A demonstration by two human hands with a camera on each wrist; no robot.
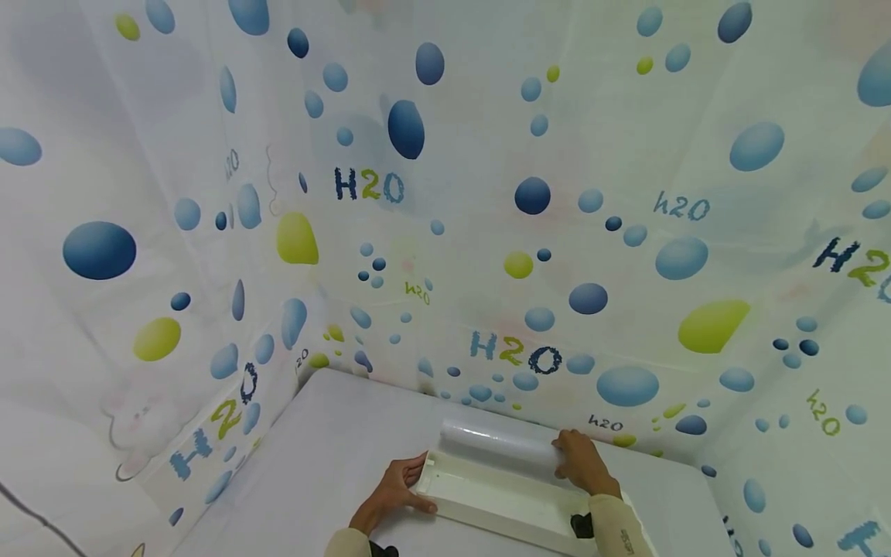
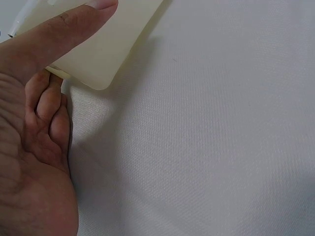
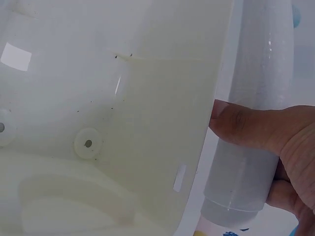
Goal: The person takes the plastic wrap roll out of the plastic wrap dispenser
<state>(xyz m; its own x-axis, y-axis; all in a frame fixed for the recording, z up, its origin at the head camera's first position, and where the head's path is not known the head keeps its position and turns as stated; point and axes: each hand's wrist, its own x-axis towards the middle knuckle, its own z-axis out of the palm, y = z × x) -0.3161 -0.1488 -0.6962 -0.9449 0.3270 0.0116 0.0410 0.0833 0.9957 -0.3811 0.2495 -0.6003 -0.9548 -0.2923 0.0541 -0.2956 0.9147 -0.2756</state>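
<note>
A long, shallow white plastic tray [image 1: 504, 499], open side up, lies across the white table. My left hand [image 1: 393, 491] holds its left end; in the left wrist view the thumb lies over the tray's edge [image 2: 101, 59] and the other fingers are partly hidden. Directly behind the tray is a shiny roll of clear plastic film [image 1: 490, 442], roughly parallel to it. The right hand [image 1: 585, 464] grips this roll near its right end. In the right wrist view the thumb crosses the roll [image 3: 241, 177], its tip at the tray's rim, with fingers on the far side.
The white table surface [image 1: 327, 441] stretches left of the tray and meets a hanging sheet [image 1: 473, 232] printed with blue and green drops. Inside the tray are round holed bosses [image 3: 88, 143]. A thin dark cable [image 1: 42, 518] hangs at lower left.
</note>
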